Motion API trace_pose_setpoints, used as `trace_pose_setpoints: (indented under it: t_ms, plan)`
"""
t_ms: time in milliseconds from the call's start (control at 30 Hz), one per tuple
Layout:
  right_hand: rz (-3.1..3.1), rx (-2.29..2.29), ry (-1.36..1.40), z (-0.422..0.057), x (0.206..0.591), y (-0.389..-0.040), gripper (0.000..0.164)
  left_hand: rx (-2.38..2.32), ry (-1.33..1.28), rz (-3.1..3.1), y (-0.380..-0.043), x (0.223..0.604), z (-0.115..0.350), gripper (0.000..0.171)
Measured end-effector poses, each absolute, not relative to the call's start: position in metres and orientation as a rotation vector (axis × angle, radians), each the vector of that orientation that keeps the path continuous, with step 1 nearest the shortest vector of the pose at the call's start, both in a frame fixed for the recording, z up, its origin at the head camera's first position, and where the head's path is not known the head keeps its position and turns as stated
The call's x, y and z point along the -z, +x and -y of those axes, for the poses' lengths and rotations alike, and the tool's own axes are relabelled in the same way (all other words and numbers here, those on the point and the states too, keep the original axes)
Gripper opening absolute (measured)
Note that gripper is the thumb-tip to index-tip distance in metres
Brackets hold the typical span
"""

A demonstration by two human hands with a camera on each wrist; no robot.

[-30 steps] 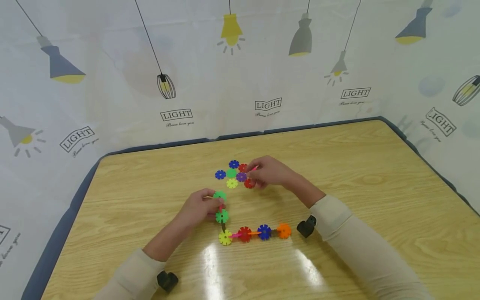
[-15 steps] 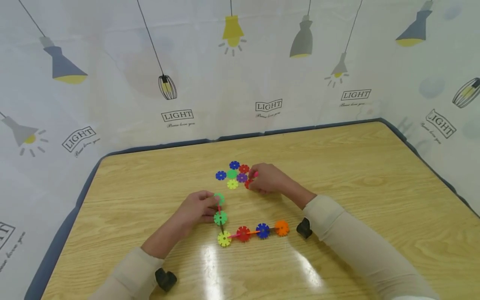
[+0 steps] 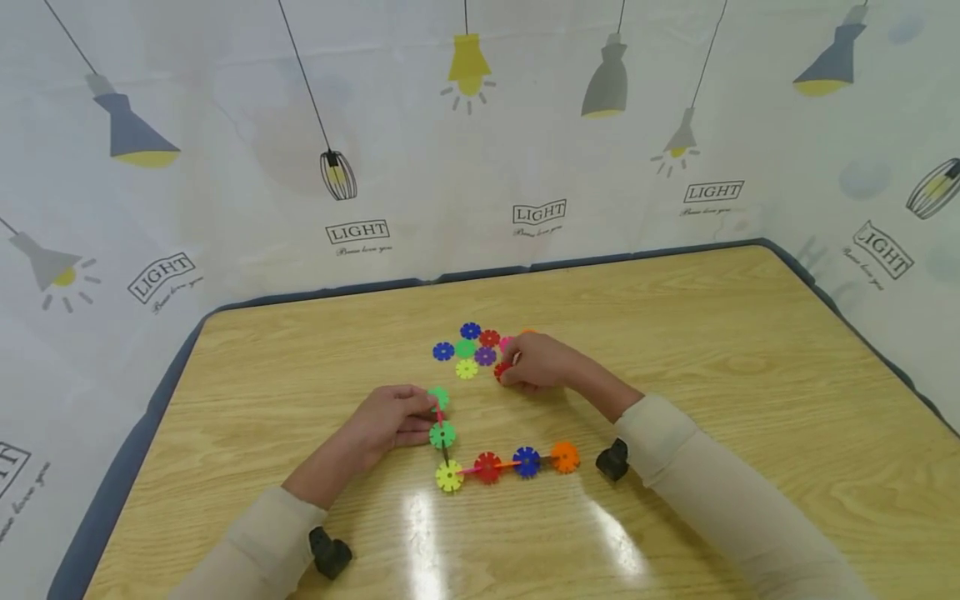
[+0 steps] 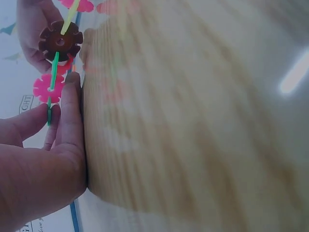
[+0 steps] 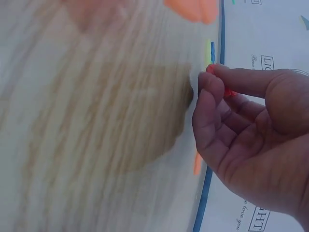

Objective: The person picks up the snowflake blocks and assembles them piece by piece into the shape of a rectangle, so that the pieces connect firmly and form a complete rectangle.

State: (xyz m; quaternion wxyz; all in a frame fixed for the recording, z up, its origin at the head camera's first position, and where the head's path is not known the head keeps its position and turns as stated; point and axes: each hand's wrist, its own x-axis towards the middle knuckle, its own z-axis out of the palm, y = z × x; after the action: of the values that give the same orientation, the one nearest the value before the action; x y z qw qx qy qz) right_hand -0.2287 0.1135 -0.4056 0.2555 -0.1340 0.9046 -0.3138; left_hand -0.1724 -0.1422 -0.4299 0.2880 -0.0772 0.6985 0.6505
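Note:
A chain of slotted plastic discs makes an L on the table, with upright discs linking the flat ones. At its far end, my left hand (image 3: 390, 417) pinches a green disc (image 4: 49, 116) between thumb and finger. A pink disc (image 4: 48, 88) and a brown disc (image 4: 60, 41) follow along the chain in the left wrist view. The chain bends at a yellow disc (image 3: 449, 477) and ends at an orange disc (image 3: 565, 457). My right hand (image 3: 546, 363) pinches a loose red disc (image 3: 502, 372) by thumb and fingertips, partly hiding it, close over the table.
Several loose discs lie beyond the chain, among them a purple disc (image 3: 485, 357), a light yellow disc (image 3: 467, 369) and a blue disc (image 3: 443, 351). A pink disc (image 3: 506, 343) sits partly behind my right hand. The table (image 3: 300, 358) meets a printed backdrop.
My right hand has shifted slightly nearer, from beside the pink disc to the red disc, and now pinches it. My left hand keeps its hold on the chain's green disc.

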Motion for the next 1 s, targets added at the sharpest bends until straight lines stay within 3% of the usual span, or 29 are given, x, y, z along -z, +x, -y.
trace_pose_setpoints:
  t_ms: [1000]
  plan:
    - [-2.384, 1.049, -0.576, -0.071, 0.41, -0.206, 0.012, -1.722, -0.205, -1.828, -0.177, 0.434, 0.145, 0.023]
